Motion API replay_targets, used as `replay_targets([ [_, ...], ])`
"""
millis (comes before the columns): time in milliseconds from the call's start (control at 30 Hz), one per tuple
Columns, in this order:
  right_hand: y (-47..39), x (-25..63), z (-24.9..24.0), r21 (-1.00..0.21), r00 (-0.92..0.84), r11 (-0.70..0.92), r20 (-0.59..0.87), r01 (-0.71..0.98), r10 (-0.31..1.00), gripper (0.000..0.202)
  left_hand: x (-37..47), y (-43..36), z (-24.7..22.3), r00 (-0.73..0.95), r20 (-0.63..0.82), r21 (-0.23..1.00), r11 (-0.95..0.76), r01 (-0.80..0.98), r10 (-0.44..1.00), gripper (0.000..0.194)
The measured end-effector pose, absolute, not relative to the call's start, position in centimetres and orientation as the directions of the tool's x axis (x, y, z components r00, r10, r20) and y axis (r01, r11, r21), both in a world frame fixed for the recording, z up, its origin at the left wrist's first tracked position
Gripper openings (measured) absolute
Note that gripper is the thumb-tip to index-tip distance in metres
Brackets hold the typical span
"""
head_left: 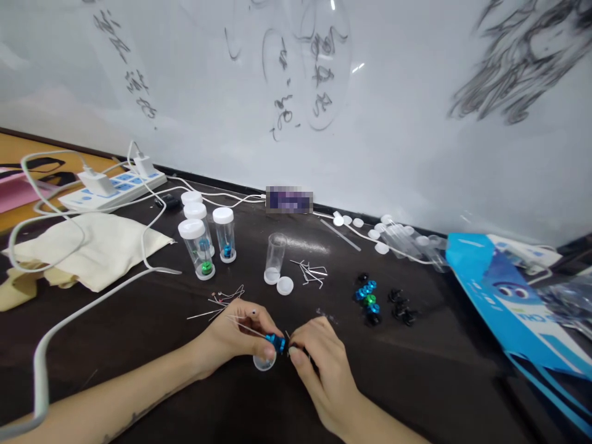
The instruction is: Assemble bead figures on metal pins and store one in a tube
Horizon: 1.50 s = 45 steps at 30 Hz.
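Note:
My left hand (247, 330) pinches a small blue metallic part (276, 343) with a thin metal rod pointing out to the left. Close beside it, my right hand (319, 357) has its thumb and forefinger closed on a small black piece (293, 349), mostly hidden by the fingers. Under the left fingertips sits a small clear round cup or cap (264, 362). Thin wire pins with small heads (221, 302) lie just beyond the left hand. Farther back stand an uncapped clear tube (276, 253) and a white cap (285, 285), near a pile of bent metal rods (313, 273).
Capped clear tubes (225, 234) with blue or green parts stand at left. On the right lie blue and green parts (369, 297), black pieces (402, 306), empty tubes (407, 240) and a blue bag (504, 296). A white cable (69, 314) crosses the left side.

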State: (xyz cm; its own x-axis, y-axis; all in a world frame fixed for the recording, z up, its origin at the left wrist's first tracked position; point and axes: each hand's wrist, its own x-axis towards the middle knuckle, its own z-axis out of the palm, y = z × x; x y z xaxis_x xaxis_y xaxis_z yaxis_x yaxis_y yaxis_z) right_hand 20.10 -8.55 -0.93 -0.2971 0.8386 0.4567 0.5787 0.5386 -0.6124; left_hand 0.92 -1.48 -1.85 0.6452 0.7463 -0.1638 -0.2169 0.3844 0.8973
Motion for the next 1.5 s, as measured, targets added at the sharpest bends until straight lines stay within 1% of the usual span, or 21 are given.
replay_targets([
  [67, -8.48, 20.04, -1.02, -0.609, -0.285, 0.549, 0.480, 0.572, 0.829, 0.016, 0.94, -1.42, -1.75, 0.639, -0.159, 0.898, 0.379, -0.223, 0.752, 0.024],
  [133, -8.41, 19.98, -1.12, -0.609, -0.262, 0.564, 0.515, 0.558, 0.816, 0.003, 0.94, -1.37, -1.62, 0.629, -0.157, 0.898, 0.375, -0.230, 0.762, 0.023],
  [233, -8.35, 20.00, -1.20, -0.614, -0.254, 0.582, 0.540, 0.533, 0.802, 0.009, 0.94, -1.43, -1.54, 0.622, -0.163, 0.896, 0.378, -0.231, 0.766, 0.024],
  [300, -8.35, 20.09, -1.19, -0.618, -0.275, 0.584, 0.527, 0.526, 0.804, 0.002, 0.94, -1.61, -1.62, 0.629, -0.171, 0.892, 0.390, -0.228, 0.758, 0.024],
  [400, -8.36, 20.21, -1.12, -0.618, -0.300, 0.583, 0.507, 0.528, 0.808, 0.017, 0.94, -1.88, -1.93, 0.651, -0.188, 0.884, 0.415, -0.214, 0.735, 0.023],
  [467, -8.35, 20.23, -1.07, -0.613, -0.306, 0.585, 0.506, 0.530, 0.807, 0.023, 0.91, -1.90, -2.13, 0.660, -0.191, 0.883, 0.421, -0.209, 0.727, 0.023],
  [533, -8.32, 20.21, -1.05, -0.610, -0.303, 0.588, 0.511, 0.531, 0.804, 0.019, 0.85, -1.78, -2.24, 0.654, -0.183, 0.886, 0.412, -0.215, 0.734, 0.023],
  [600, -8.27, 20.17, -1.07, -0.609, -0.286, 0.595, 0.532, 0.525, 0.797, 0.007, 0.79, -1.61, -2.25, 0.640, -0.175, 0.886, 0.403, -0.229, 0.748, 0.023],
  [633, -8.25, 20.16, -1.10, -0.608, -0.279, 0.601, 0.545, 0.519, 0.791, 0.005, 0.77, -1.54, -2.23, 0.635, -0.171, 0.885, 0.401, -0.237, 0.753, 0.022],
  [700, -8.20, 20.16, -1.17, -0.610, -0.273, 0.608, 0.556, 0.508, 0.785, 0.010, 0.75, -1.50, -2.18, 0.633, -0.166, 0.883, 0.400, -0.246, 0.756, 0.021],
  [767, -8.17, 20.17, -1.22, -0.618, -0.286, 0.603, 0.540, 0.505, 0.792, 0.006, 0.78, -1.57, -2.16, 0.643, -0.168, 0.882, 0.405, -0.241, 0.747, 0.022],
  [900, -8.18, 20.18, -1.19, -0.639, -0.318, 0.565, 0.470, 0.522, 0.824, 0.031, 0.87, -1.80, -2.07, 0.659, -0.188, 0.872, 0.432, -0.229, 0.728, 0.023],
  [967, -8.20, 20.18, -1.14, -0.644, -0.320, 0.551, 0.450, 0.531, 0.834, 0.036, 0.89, -1.77, -1.97, 0.654, -0.187, 0.871, 0.431, -0.235, 0.733, 0.023],
  [1033, -8.21, 20.20, -1.13, -0.644, -0.316, 0.549, 0.450, 0.533, 0.835, 0.029, 0.88, -1.62, -1.84, 0.649, -0.178, 0.875, 0.420, -0.239, 0.740, 0.023],
  [1133, -8.16, 20.21, -1.25, -0.639, -0.302, 0.570, 0.486, 0.517, 0.820, 0.007, 0.85, -1.34, -1.68, 0.637, -0.165, 0.881, 0.403, -0.249, 0.753, 0.023],
  [1267, -8.05, 20.21, -1.36, -0.634, -0.275, 0.597, 0.537, 0.492, 0.798, 0.011, 0.76, -1.34, -1.67, 0.630, -0.166, 0.880, 0.402, -0.253, 0.759, 0.022],
  [1333, -8.08, 20.24, -1.26, -0.641, -0.286, 0.589, 0.520, 0.492, 0.805, 0.005, 0.71, -1.49, -1.77, 0.636, -0.168, 0.879, 0.406, -0.250, 0.753, 0.023],
  [1367, -8.12, 20.27, -1.18, -0.646, -0.298, 0.582, 0.503, 0.494, 0.811, 0.007, 0.70, -1.57, -1.85, 0.644, -0.171, 0.877, 0.413, -0.246, 0.746, 0.023],
  [1433, -8.20, 20.30, -1.04, -0.649, -0.319, 0.573, 0.477, 0.500, 0.819, 0.019, 0.68, -1.65, -2.00, 0.665, -0.179, 0.871, 0.432, -0.235, 0.725, 0.024],
  [1500, -8.25, 20.27, -1.00, -0.646, -0.321, 0.572, 0.475, 0.506, 0.820, 0.020, 0.70, -1.59, -2.09, 0.669, -0.180, 0.869, 0.435, -0.235, 0.721, 0.024],
])
